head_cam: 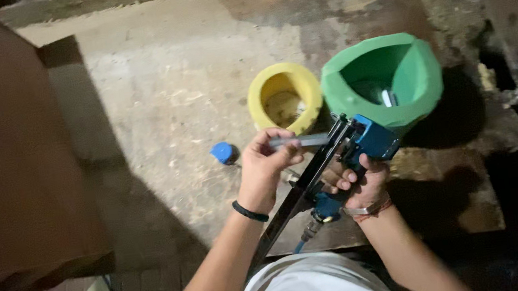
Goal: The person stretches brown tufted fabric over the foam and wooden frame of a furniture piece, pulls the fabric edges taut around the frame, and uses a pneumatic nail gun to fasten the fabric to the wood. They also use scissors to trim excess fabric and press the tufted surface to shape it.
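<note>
My right hand [356, 181] grips the handle of a blue pneumatic staple gun [371, 139], with an air hose fitting below the fist. A long black magazine rail [299, 193] runs down-left from the gun's head. My left hand [266, 168] pinches a thin grey metal strip [302, 140], held level against the top of the rail by the gun's head. The left wrist wears a black band, the right wrist a metal bracelet and a red thread.
A green plastic bucket [423, 74] with something metallic inside and a smaller yellow bucket [311, 88] stand on the rough concrete floor just beyond the gun. A small blue cap [223, 152] lies to their left. A brown wooden panel [6, 199] stands at left.
</note>
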`<action>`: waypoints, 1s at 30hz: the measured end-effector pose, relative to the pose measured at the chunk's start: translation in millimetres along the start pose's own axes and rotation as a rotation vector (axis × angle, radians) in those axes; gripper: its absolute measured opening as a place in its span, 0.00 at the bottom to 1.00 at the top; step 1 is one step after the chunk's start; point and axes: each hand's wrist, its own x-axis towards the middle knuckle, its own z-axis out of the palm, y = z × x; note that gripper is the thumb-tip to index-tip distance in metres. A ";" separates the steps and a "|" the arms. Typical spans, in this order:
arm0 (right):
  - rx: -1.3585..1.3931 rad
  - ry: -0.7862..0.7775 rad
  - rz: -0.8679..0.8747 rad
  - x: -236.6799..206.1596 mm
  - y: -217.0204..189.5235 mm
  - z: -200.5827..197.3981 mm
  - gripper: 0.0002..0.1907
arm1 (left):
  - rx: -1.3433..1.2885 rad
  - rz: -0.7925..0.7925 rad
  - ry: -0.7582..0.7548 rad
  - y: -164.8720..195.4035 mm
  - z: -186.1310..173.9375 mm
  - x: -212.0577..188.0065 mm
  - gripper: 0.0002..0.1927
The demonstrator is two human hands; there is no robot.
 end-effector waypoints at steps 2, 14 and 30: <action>-0.004 -0.022 0.032 6.8 22.5 18.7 0.22 | 0.195 0.123 -0.011 7.4 -12.1 -18.8 0.10; -0.038 -0.100 0.047 12.8 116.5 62.3 0.24 | 1.143 0.483 -0.082 109.5 -44.1 -117.7 0.11; -0.053 0.101 -0.119 34.7 122.2 53.9 0.25 | 0.371 0.073 -0.292 91.8 -176.7 -120.1 0.20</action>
